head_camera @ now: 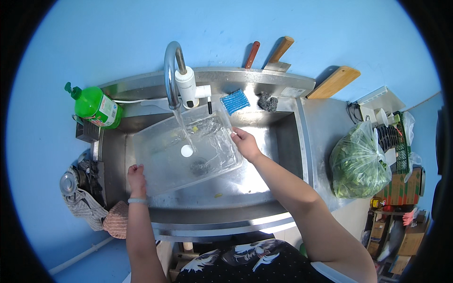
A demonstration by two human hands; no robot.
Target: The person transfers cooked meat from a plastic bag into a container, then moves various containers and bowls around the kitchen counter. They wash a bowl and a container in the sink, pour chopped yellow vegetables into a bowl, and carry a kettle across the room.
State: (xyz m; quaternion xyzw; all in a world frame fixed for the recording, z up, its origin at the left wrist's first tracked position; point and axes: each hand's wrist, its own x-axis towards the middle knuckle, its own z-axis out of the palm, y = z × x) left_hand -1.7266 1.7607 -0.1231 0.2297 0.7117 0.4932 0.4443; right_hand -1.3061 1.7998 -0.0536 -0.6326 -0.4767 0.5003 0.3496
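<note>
A clear plastic tub [170, 173] is tilted in the stainless steel sink [208, 203]. My left hand [137, 180] grips its left rim, and my right hand [246, 143] grips its right rim. From the curved chrome faucet [171, 81], a stream of water [182, 123] runs down into the tub. Water has pooled toward the tub's right end, with small yellow bits [194, 129] in it. A white disc [187, 151] and the dark drain [200, 167] show in the tub area; whether the disc is inside or beneath the tub I cannot tell.
Behind the sink lie a blue sponge [235, 102] and a steel wool scourer [268, 102]. A green soap bottle [97, 108] stands at left, cloths [86, 208] below it. A knife [252, 55], a cleaver [281, 53] and a cutting board [334, 82] lean at the back. Bagged greens [361, 162] sit right.
</note>
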